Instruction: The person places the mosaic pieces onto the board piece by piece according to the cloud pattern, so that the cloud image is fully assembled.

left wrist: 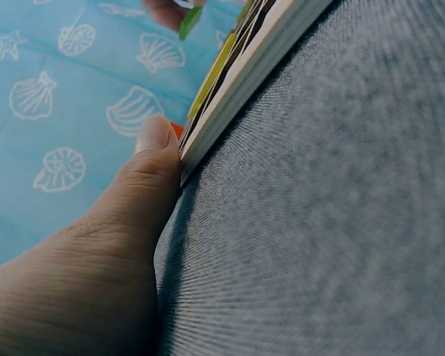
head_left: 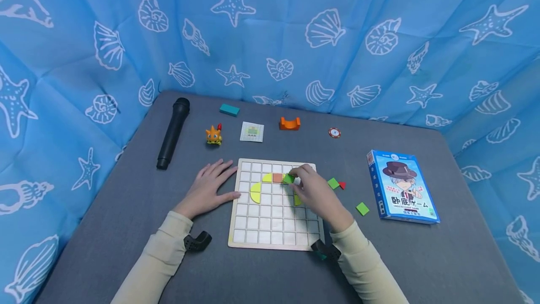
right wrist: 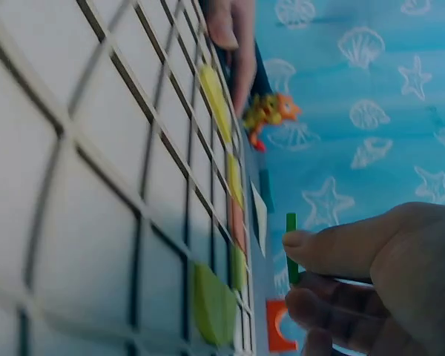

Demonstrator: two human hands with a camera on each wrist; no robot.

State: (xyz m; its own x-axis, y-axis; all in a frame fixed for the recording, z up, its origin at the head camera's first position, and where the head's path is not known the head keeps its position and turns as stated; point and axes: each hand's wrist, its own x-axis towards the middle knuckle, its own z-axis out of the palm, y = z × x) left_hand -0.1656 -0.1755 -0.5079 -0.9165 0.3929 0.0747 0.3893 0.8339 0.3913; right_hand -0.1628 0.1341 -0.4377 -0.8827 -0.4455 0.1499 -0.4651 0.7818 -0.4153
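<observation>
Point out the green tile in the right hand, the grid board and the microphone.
green tile (head_left: pixel 288 178), head view, its top face.
grid board (head_left: pixel 270 246), head view, its near wooden rim.
microphone (head_left: pixel 173 133), head view, mid-handle.

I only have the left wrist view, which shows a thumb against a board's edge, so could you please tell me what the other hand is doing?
Observer: The right hand pinches a green tile over the grid board, near its top row.
Operator: Are any tiles lying off the board?
Observer: Yes, two green tiles and a small red one lie on the table to its right.
Operator: Anything further right?
Observer: A blue game box.
</observation>
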